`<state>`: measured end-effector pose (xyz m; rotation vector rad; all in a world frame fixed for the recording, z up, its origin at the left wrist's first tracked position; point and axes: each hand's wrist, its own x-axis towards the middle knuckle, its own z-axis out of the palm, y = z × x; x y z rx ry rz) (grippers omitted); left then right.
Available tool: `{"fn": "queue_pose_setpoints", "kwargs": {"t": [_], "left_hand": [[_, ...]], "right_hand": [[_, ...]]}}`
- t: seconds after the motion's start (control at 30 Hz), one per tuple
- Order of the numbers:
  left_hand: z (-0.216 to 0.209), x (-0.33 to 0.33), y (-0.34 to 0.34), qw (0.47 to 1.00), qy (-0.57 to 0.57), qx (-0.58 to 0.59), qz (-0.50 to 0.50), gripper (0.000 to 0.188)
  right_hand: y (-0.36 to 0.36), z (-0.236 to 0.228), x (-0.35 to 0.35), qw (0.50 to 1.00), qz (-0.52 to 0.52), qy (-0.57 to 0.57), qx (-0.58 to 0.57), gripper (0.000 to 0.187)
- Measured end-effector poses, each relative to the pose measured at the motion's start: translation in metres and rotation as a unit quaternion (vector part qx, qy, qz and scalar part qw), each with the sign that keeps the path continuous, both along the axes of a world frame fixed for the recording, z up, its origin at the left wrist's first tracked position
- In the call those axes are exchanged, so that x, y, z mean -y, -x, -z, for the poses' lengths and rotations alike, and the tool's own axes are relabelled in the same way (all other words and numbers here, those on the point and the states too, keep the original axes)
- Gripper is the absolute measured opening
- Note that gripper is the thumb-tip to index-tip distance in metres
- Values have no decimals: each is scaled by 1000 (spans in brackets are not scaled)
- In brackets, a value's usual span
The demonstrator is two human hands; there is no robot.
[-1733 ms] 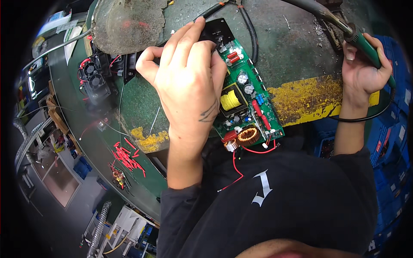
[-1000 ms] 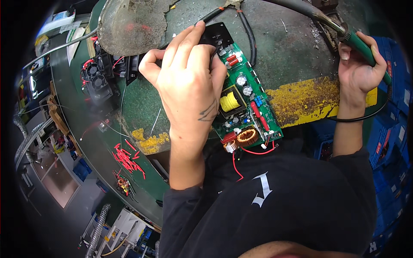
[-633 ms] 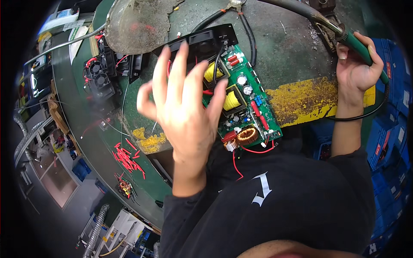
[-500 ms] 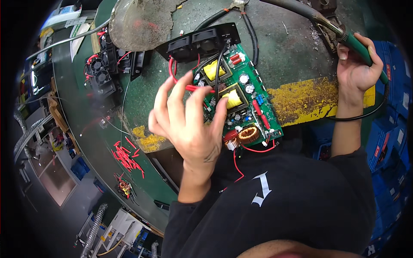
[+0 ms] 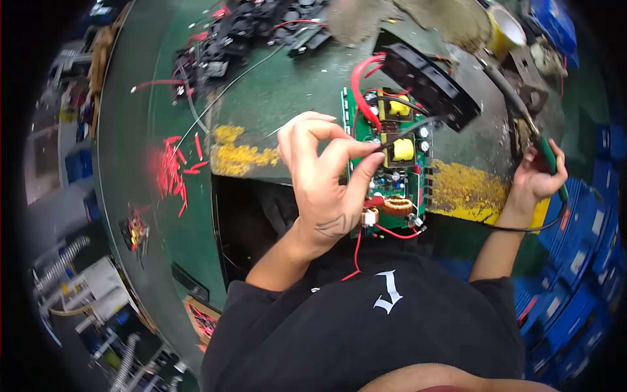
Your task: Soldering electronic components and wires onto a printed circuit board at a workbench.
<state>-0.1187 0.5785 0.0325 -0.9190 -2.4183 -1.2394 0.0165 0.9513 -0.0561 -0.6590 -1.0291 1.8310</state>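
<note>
A green circuit board (image 5: 421,134) with yellow-wrapped transformers and copper coils lies at the bench's near edge. My left hand (image 5: 326,176) comes over its left side, thumb and forefinger pinched on the end of a black wire (image 5: 413,130). This wire runs up toward the black fan panel (image 5: 431,85), which leans over the board's far end. Thick red wires (image 5: 360,91) loop from the panel down to the board. Off to the right, my right hand (image 5: 539,176) is closed around the green handle of a soldering iron (image 5: 547,157), its tip end pointing away from me.
Red sleeve pieces (image 5: 173,173) lie scattered on the left bench, near a small circuit board (image 5: 136,232). Black fan assemblies (image 5: 241,42) are piled at the far left. A metal block (image 5: 526,78) stands beyond the iron; blue crates (image 5: 555,248) are stacked at the right.
The view has shifted and turned. My left fingers, spread near a red wire before, now pinch the black wire. The fan panel has tilted over the board. My right hand still holds the iron.
</note>
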Motion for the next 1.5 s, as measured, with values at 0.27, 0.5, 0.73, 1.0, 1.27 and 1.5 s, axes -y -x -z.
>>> {"fn": "queue_pose_setpoints", "kwargs": {"t": [0.27, 0.5, 0.73, 1.0, 1.27, 1.5], "left_hand": [[-37, 48, 10, 995, 14, -87, -55, 22], [-77, 133, 10, 981, 19, -134, -142, 22], [-120, 273, 12, 953, -76, -84, -280, 19], [-148, 416, 75, 835, 100, -219, -495, 15], [-104, 546, 226, 690, 155, -311, -635, 20], [11, 682, 223, 682, 72, -87, -723, 22]], "right_hand": [[10, 2, -5, 999, 3, -46, 26, 46], [4, 13, -31, 998, -34, -54, 2, 45], [5, 18, -49, 992, -18, -91, 85, 50], [25, 7, -22, 985, 17, -120, 121, 49], [10, -23, -7, 969, 19, -170, 177, 51], [-3, -29, 21, 972, 51, -158, 170, 47]]}}
